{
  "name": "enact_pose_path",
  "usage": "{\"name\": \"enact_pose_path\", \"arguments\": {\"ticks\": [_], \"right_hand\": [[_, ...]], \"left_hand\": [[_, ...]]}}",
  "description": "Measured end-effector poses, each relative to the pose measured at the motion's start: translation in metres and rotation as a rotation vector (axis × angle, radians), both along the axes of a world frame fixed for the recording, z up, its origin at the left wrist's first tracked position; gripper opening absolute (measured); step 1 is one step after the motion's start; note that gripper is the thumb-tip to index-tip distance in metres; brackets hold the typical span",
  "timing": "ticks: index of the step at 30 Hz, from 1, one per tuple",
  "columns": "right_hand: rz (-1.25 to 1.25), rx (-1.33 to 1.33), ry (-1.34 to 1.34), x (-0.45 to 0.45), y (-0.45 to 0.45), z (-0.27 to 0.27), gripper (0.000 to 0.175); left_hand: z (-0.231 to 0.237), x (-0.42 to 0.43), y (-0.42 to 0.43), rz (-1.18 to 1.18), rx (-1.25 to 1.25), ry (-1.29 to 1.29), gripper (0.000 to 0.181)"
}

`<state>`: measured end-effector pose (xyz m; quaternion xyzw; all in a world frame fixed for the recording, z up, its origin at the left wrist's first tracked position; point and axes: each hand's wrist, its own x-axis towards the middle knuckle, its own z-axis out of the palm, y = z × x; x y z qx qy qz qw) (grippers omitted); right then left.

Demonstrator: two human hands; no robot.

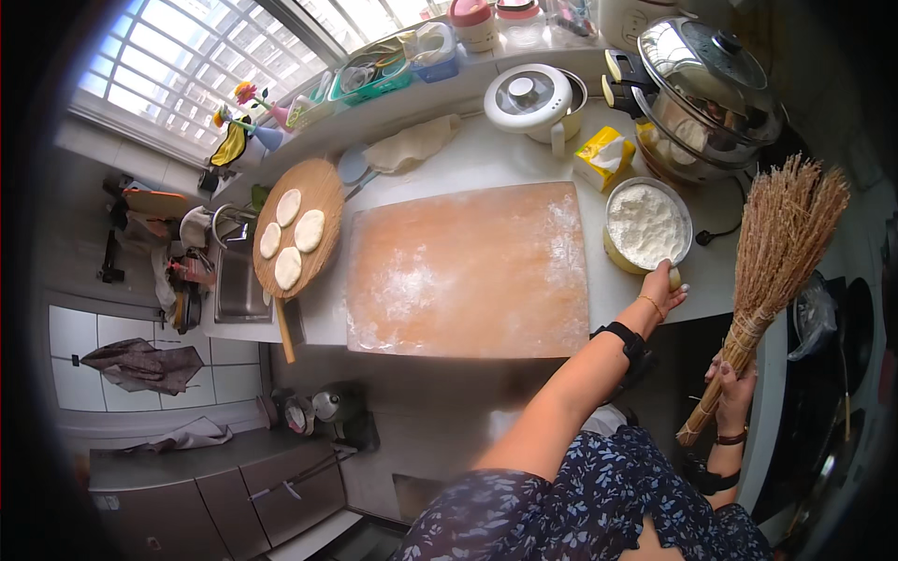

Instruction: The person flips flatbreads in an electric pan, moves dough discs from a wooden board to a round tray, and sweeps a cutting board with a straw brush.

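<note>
My left hand (pixel 663 287) reaches across to the right and grips the short handle of a pot of flour (pixel 647 224), its thumb by the rim. White flour fills the pot nearly to the top. In my right hand (pixel 733 393) is a straw whisk broom (pixel 779 245), held by its bound handle with the bristles upward. Left of the pot lies a wooden board (pixel 463 273) dusted with flour. Several flat dough rounds (pixel 309 231) rest on a round wooden peel (pixel 326 210) at the counter's left, its handle jutting past the front edge.
A yellow packet (pixel 605 158) stands behind the flour pot. Further back are a white lidded pot (pixel 527 98) and a large glass-lidded steamer (pixel 708 84). A power plug (pixel 704 238) lies beside the flour pot. The sink (pixel 242 284) is at the left.
</note>
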<state>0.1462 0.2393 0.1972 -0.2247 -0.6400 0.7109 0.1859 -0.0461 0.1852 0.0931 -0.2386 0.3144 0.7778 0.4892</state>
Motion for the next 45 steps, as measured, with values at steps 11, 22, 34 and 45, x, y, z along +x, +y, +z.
{"name": "enact_pose_path", "arguments": {"ticks": [11, 22, 34, 45], "right_hand": [[0.242, 0.184, 0.061, -0.093, 0.01, 0.036, 0.035], [0.811, 1.367, -0.215, -0.236, -0.25, 0.023, 0.059], [0.582, 2.097, -0.286, -0.298, -0.448, 0.0, 0.049], [0.722, 1.954, -0.321, -0.279, -0.477, 0.048, 0.048]], "left_hand": [[0.07, 0.065, -0.203, -0.11, -0.384, 0.076, 0.025], [0.024, 0.182, -0.487, -0.385, -1.301, 1.11, 0.012], [-0.09, 0.119, -0.635, 0.537, -0.764, 0.003, 0.026], [-0.084, 0.095, -0.639, 0.55, -0.698, -0.111, 0.024]]}}
